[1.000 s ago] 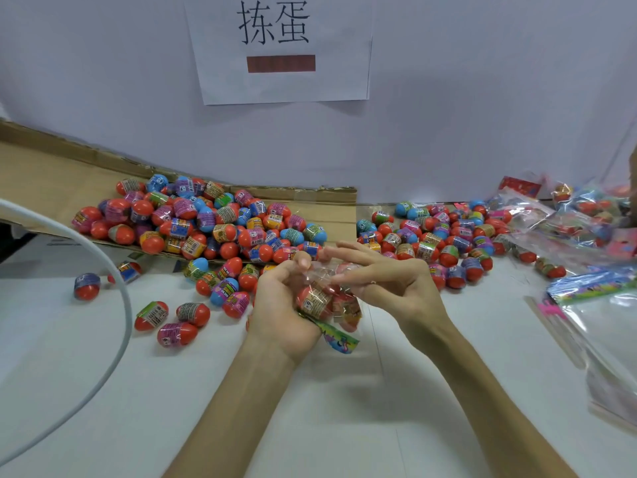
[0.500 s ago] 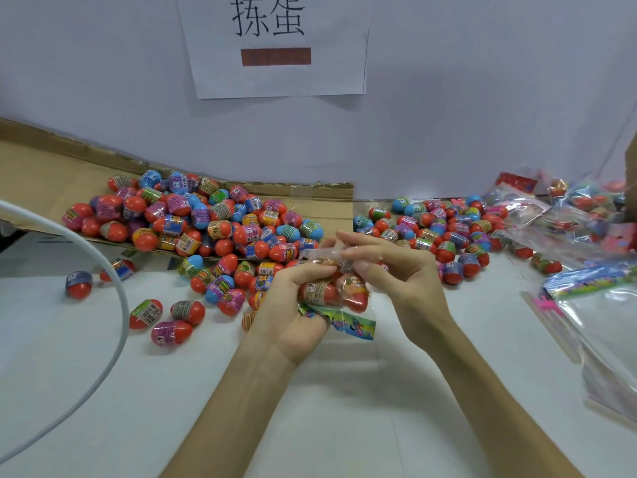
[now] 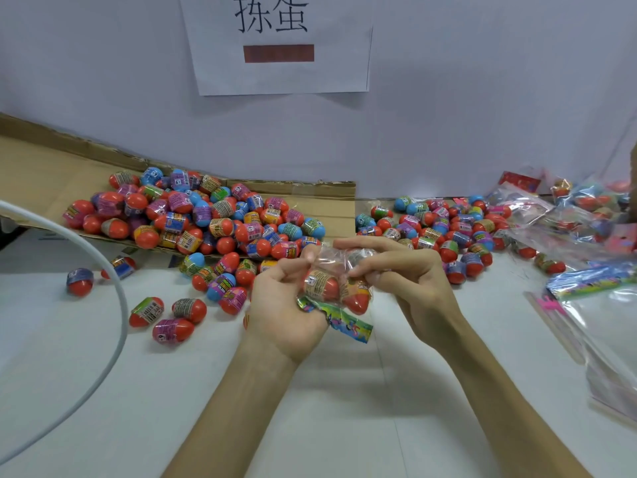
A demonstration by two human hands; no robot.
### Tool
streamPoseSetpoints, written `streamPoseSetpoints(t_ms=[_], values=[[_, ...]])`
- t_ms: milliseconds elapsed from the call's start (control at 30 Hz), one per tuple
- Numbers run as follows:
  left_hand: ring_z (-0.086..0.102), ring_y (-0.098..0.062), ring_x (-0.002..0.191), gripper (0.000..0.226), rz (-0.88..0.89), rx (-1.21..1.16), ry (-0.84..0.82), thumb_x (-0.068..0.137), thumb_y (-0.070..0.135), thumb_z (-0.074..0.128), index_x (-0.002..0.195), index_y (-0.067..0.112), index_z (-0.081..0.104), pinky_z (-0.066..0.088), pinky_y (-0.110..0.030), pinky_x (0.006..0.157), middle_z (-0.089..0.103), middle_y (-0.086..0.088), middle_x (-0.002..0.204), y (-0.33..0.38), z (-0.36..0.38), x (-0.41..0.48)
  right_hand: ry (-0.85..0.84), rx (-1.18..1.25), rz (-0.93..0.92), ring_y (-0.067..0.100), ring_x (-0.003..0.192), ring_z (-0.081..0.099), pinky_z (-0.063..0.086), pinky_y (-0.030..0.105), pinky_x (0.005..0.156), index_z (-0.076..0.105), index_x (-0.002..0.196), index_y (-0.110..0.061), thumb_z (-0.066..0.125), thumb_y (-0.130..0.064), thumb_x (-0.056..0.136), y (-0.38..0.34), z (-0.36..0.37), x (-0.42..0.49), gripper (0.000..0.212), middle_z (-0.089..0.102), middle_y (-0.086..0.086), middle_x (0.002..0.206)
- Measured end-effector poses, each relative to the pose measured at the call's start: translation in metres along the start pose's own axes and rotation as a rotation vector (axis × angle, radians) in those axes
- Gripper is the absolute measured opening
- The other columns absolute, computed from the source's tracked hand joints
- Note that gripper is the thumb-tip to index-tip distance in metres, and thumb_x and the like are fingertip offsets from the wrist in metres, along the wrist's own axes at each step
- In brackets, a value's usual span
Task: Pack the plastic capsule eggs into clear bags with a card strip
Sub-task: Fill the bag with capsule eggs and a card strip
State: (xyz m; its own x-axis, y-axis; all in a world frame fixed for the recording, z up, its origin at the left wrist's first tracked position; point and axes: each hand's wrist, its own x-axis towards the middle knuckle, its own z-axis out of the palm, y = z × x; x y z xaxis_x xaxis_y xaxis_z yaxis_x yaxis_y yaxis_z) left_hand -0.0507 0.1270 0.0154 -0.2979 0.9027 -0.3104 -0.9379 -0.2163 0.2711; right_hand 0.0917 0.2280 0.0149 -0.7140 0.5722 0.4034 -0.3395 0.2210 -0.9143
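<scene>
A clear bag [image 3: 339, 270] with capsule eggs [image 3: 322, 285] inside is held above the white table between both hands. My left hand [image 3: 282, 312] grips the bag from the left, its fingers curled around the eggs and the colourful card strip [image 3: 348, 320] that sticks out below. At the bag's crinkled top, my right hand [image 3: 403, 274] pinches the plastic. A big pile of loose eggs [image 3: 206, 219] lies on flattened cardboard to the left. A smaller pile of eggs [image 3: 448, 229] lies to the right.
Filled bags [image 3: 565, 208] are heaped at the far right. Flat clear bags with card strips [image 3: 593, 281] lie at the right edge. A white cable [image 3: 113, 291] curves over the left side. Stray eggs [image 3: 172, 319] lie near my left hand. A paper sign [image 3: 279, 39] hangs on the wall.
Both hands have turned the bag, so the eggs and card strip now hang lower between them. My right fingers have shifted along the bag's top.
</scene>
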Motion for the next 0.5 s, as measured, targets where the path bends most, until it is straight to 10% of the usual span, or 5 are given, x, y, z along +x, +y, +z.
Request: streamPoseSetpoints(t_ms=[100, 233, 500], values=[[0.061, 0.024, 0.089, 0.038, 0.074, 0.053, 0.0, 0.085, -0.014, 0.066, 0.118, 0.004, 0.066, 0.046, -0.001, 0.083, 0.061, 0.017, 0.097, 0.003, 0.004, -0.01, -0.007, 0.018, 0.011, 0.034, 0.133, 0.053, 0.06, 0.052, 0.083, 0.08, 0.09, -0.006, 0.05, 0.01, 0.082, -0.002, 0.001, 0.0, 0.035, 0.068, 0.014, 0.127], [0.077, -0.025, 0.089, 0.035, -0.01, 0.113, -0.064, 0.075, 0.009, 0.069, 0.109, 0.003, 0.072, 0.062, -0.036, 0.082, 0.075, -0.014, 0.104, -0.001, 0.009, -0.01, -0.004, 0.046, 0.016, 0.032, 0.133, 0.053, 0.06, 0.051, 0.083, 0.082, 0.089, -0.009, 0.051, 0.009, 0.083, -0.006, 0.001, 0.0, 0.037, 0.068, 0.013, 0.128], [0.076, -0.03, 0.074, 0.033, 0.025, 0.156, -0.157, 0.061, -0.003, 0.054, 0.088, 0.005, 0.071, 0.064, -0.037, 0.07, 0.073, -0.015, 0.089, -0.003, 0.013, -0.012, -0.044, 0.161, 0.018, 0.035, 0.135, 0.052, 0.058, 0.046, 0.088, 0.083, 0.08, -0.014, 0.053, 0.013, 0.083, -0.009, 0.003, 0.001, 0.04, 0.065, 0.016, 0.133]])
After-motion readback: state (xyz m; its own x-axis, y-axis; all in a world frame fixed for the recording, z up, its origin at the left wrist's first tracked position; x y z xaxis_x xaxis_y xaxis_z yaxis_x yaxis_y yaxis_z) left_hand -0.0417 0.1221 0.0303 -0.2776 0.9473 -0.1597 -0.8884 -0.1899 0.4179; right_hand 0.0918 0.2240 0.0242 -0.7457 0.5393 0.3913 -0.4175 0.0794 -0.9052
